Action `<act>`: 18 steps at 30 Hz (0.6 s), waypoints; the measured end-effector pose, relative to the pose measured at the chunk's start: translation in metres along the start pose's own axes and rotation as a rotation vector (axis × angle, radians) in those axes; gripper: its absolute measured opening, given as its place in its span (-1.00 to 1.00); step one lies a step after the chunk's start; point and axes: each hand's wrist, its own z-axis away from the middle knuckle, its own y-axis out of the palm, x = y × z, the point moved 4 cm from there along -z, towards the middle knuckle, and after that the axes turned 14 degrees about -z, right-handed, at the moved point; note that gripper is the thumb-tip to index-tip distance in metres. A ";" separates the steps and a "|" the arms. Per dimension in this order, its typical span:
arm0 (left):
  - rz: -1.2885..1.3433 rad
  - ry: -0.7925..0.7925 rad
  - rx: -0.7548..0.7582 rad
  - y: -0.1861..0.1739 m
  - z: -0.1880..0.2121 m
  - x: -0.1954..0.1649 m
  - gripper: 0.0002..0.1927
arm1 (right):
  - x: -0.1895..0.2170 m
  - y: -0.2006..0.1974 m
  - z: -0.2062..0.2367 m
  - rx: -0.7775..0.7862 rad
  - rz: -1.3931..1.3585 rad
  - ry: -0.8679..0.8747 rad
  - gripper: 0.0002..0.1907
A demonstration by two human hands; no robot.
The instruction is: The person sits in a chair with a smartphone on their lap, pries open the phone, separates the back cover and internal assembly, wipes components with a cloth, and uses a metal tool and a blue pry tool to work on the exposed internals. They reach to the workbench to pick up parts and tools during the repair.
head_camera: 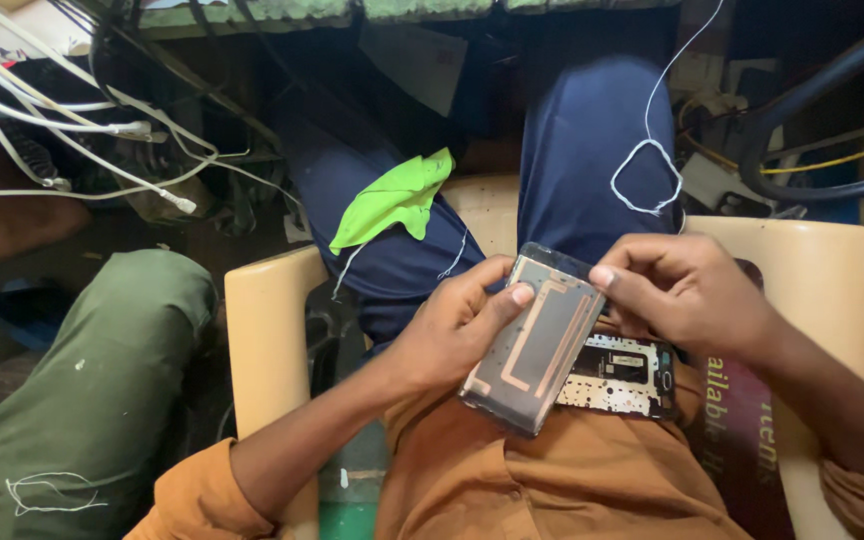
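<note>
I sit on a cream plastic chair point(262, 330) and look down at my lap. My left hand point(452, 325) grips an opened phone body point(537, 345) along its left side; copper-coloured strips show on its grey inner face. My right hand point(682, 290) pinches the phone's upper right corner with thumb and fingertips. Under the phone, on my orange shirt point(552, 480), lies a black inner frame part point(622, 375) with cut-outs.
A bright green cloth point(397, 200) lies on my left knee. A thin white thread point(647, 170) loops over my right knee. White cables point(72, 120) hang at the upper left. Another person's green-trousered leg point(82, 390) is at the left. Dark curved tubing point(812, 130) stands upper right.
</note>
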 end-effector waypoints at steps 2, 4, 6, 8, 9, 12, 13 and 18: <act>-0.049 -0.004 -0.001 0.000 0.001 0.000 -0.68 | -0.001 0.002 0.000 -0.026 0.080 0.015 -0.70; -0.114 0.012 -0.001 -0.001 0.001 -0.001 -0.69 | -0.002 0.005 0.000 -0.033 0.160 0.004 -0.63; -0.161 -0.010 0.000 -0.002 0.001 0.000 -0.69 | -0.005 0.007 0.000 -0.036 0.205 0.040 -0.57; -0.162 -0.015 0.018 -0.002 0.001 0.000 -0.69 | -0.011 0.006 -0.001 -0.045 0.186 0.103 -0.52; -0.139 -0.009 0.033 -0.001 0.000 0.000 -0.69 | -0.014 0.004 -0.003 -0.049 0.144 0.147 -0.51; -0.136 0.030 0.056 0.003 0.000 -0.002 -0.70 | -0.014 0.001 -0.008 0.079 -0.038 0.115 -0.45; -0.144 0.048 0.063 0.004 0.000 -0.003 -0.71 | -0.011 0.000 -0.009 0.143 -0.107 0.079 -0.42; -0.310 0.008 0.006 0.000 0.002 -0.011 -0.73 | -0.006 -0.005 -0.007 0.156 -0.052 0.103 -0.68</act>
